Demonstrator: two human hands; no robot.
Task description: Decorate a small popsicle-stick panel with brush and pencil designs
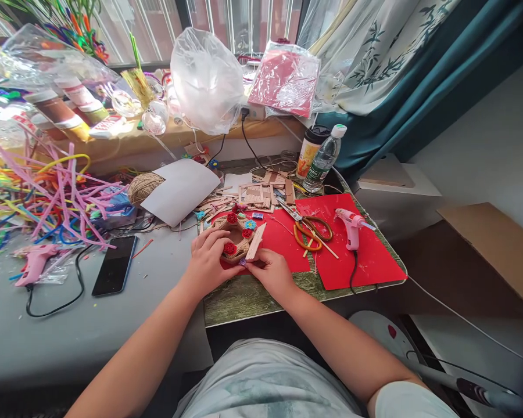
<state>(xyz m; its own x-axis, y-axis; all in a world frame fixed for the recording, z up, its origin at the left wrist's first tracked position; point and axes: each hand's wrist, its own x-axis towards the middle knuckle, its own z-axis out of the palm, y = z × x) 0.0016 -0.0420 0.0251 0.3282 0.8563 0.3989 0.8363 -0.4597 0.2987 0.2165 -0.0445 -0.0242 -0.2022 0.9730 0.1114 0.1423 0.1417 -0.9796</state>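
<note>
A small many-sided craft-stick box (238, 233), trimmed with twine, red roses and a blue flower, is held just above the red paper. My left hand (207, 253) is wrapped around its left side, with the thumb along the lower edge. A pale wooden strip (255, 241) slants up from the right side of the box. My right hand (271, 271) is closed at the near right edge, its fingertips pinching a small purple piece (243, 262) against the box. The undersides of both hands' fingers are partly hidden.
Scissors (307, 226) and a pink glue gun (351, 226) lie on red paper (375, 261) to the right. Behind are craft sticks (257, 196), a bottle (325, 159) and a cup. A phone (115, 266), second glue gun (37, 261), twine ball (144, 188) and pipe cleaners lie left.
</note>
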